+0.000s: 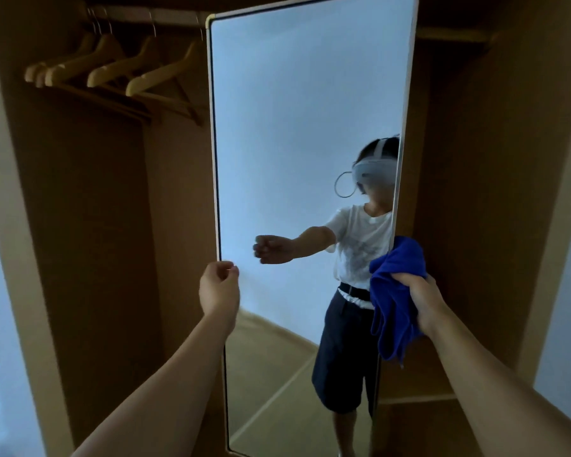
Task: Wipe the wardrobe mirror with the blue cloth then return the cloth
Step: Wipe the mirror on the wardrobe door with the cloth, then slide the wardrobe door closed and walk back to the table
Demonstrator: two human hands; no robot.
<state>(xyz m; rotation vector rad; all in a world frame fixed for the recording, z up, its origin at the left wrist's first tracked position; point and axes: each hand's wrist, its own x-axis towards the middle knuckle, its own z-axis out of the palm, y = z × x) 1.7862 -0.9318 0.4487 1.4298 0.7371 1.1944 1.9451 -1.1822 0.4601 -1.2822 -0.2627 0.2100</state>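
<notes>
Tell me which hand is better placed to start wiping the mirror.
Right. The right hand already grips the cloth, bunched beside the mirror's right edge. The left hand holds no cloth; it is at the mirror's left edge, probably steadying it.

mirror (294, 127) top cut off, cloth (396, 291) hides its right edge — partly

A tall mirror (307, 127) fills the middle of an open wardrobe (89, 225). Open space is seen to its left inside the wardrobe, blocked only high up by wooden hangers (119, 67) on a rail. The mirror's left edge is met by the left hand (219, 286). Its right edge is partly covered by the blue cloth (397, 291) gripped in the right hand (421, 300). A darker recess lies open to the right.
</notes>
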